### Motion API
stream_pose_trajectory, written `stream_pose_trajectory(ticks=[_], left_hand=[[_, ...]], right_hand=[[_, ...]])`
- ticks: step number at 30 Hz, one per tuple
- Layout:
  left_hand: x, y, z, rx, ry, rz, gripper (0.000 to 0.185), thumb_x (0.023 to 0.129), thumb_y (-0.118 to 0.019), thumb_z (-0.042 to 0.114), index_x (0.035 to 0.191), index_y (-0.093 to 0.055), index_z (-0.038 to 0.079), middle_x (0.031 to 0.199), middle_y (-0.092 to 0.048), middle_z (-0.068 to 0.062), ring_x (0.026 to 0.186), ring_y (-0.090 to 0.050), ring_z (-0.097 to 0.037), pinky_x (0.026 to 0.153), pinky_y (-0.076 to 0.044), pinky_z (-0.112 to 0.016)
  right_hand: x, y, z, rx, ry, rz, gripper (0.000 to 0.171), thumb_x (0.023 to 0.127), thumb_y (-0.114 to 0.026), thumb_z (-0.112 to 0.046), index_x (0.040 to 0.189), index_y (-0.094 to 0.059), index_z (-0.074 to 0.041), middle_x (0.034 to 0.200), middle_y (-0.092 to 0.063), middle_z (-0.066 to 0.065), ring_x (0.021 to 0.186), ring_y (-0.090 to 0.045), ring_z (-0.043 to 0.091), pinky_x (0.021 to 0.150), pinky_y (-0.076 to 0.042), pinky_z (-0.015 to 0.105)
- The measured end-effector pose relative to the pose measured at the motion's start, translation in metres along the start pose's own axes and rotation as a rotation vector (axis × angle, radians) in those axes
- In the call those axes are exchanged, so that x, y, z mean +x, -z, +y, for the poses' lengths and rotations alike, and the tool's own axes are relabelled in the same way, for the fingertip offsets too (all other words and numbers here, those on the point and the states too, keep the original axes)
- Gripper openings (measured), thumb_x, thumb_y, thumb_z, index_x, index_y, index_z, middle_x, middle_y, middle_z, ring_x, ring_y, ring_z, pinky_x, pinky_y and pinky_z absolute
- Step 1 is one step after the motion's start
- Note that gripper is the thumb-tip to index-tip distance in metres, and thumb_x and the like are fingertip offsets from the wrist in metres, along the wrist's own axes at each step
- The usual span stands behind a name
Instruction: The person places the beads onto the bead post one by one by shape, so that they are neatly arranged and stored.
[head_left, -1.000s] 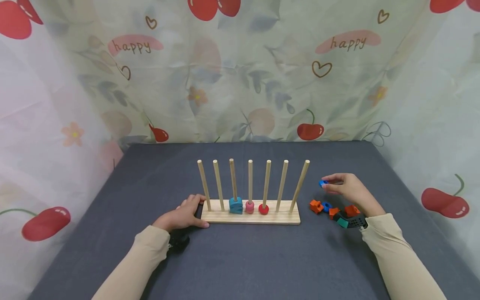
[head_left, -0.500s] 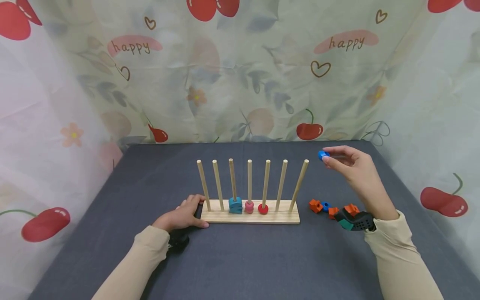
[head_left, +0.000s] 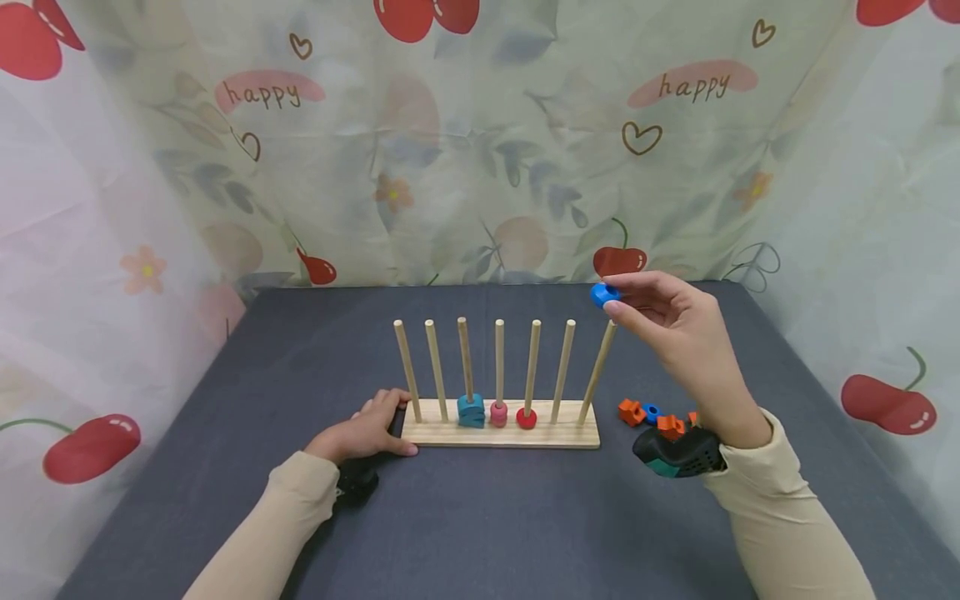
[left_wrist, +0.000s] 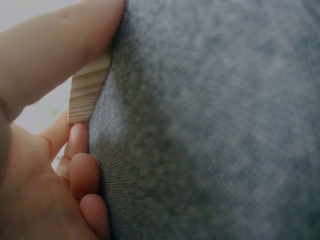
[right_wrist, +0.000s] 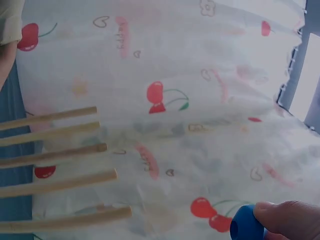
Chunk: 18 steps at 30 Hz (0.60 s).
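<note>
Head: right hand [head_left: 678,329] pinches round blue bead [head_left: 602,294]; wooden pegs [head_left: 498,358] smooth

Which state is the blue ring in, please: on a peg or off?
Off: the right hand pinches the blue ring in the air, above the rightmost peg.

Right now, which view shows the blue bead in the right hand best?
Head view: the blue bead shows whole, pinched by the right hand just above the rightmost peg. The right wrist view catches only part of it at the bottom edge behind a fingertip. The left wrist view shows none of it.
</note>
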<state>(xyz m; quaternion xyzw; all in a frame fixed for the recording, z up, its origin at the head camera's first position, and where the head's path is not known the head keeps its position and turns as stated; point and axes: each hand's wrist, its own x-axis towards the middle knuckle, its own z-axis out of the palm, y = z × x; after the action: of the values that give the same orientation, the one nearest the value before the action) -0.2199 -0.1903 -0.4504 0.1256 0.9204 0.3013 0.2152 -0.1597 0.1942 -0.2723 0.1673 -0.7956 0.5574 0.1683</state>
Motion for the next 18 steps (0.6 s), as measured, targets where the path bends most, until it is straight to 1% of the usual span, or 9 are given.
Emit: stream_pose_trajectory(ticks=[3, 5, 7, 10, 15, 18], left_hand=[[0.0, 0.0, 0.0, -0.002, -0.003, 0.0, 0.077, 0.077, -0.082, 0.035, 0.136, -0.04, 0.01, 0.134, -0.038, -0.014, 0.119, -0.038, -0.031, 0.1, -0.029, -0.055], [0.0, 0.0, 0.0, -0.003, -0.003, 0.0, 0.077, 0.077, -0.082, 0.035, 0.136, -0.04, 0.01, 0.134, -0.038, -0.015, 0.119, -0.038, -0.031, 0.1, -0.029, -0.055], [0.0, 0.0, -0.001, -0.002, -0.002, -0.001, 0.077, 0.077, -0.082, 0.035, 0.136, -0.04, 0.009, 0.134, -0.038, -0.015, 0.119, -0.038, -0.031, 0.1, -0.029, -0.056], [0.001, 0.0, -0.001, -0.001, 0.0, 0.0, 0.077, 0.077, -0.082, 0.036, 0.136, -0.04, 0.01, 0.134, -0.039, -0.015, 0.118, -0.038, -0.03, 0.1, -0.029, -0.055], [0.002, -0.001, -0.002, -0.003, 0.002, 0.0, 0.077, 0.076, -0.082, 0.036, 0.136, -0.039, 0.01, 0.134, -0.039, -0.014, 0.117, -0.038, -0.03, 0.1, -0.029, -0.055], [0.001, 0.0, -0.002, -0.008, 0.003, -0.002, 0.077, 0.076, -0.082, 0.036, 0.135, -0.04, 0.01, 0.134, -0.038, -0.014, 0.118, -0.038, -0.03, 0.1, -0.029, -0.055]], right_hand=[[0.0, -0.01, -0.003, -0.058, 0.015, -0.018, 0.031, 0.089, -0.07, -0.017, 0.118, -0.066, -0.005, 0.101, -0.069, -0.009, 0.088, -0.066, 0.005, 0.079, -0.051, 0.017], [-0.002, -0.016, -0.004, -0.074, 0.023, -0.032, 0.03, 0.089, -0.07, -0.017, 0.117, -0.066, -0.007, 0.103, -0.07, -0.005, 0.088, -0.067, 0.003, 0.078, -0.051, 0.017], [-0.003, -0.022, -0.003, -0.1, 0.056, -0.042, 0.028, 0.089, -0.07, -0.015, 0.116, -0.067, -0.008, 0.105, -0.07, 0.001, 0.088, -0.066, 0.001, 0.079, -0.051, 0.017], [-0.004, -0.032, 0.003, -0.112, 0.145, -0.049, 0.028, 0.087, -0.071, -0.008, 0.115, -0.067, -0.007, 0.108, -0.068, 0.005, 0.091, -0.065, 0.002, 0.081, -0.05, 0.017], [0.0, -0.047, 0.02, -0.175, 0.324, -0.01, 0.034, 0.081, -0.075, -0.002, 0.114, -0.068, -0.007, 0.109, -0.067, 0.004, 0.096, -0.063, 0.007, 0.087, -0.047, 0.015], [0.002, -0.054, 0.03, -0.213, 0.388, 0.016, 0.037, 0.079, -0.077, -0.002, 0.114, -0.068, -0.006, 0.109, -0.066, 0.004, 0.096, -0.06, 0.012, 0.088, -0.045, 0.015]])
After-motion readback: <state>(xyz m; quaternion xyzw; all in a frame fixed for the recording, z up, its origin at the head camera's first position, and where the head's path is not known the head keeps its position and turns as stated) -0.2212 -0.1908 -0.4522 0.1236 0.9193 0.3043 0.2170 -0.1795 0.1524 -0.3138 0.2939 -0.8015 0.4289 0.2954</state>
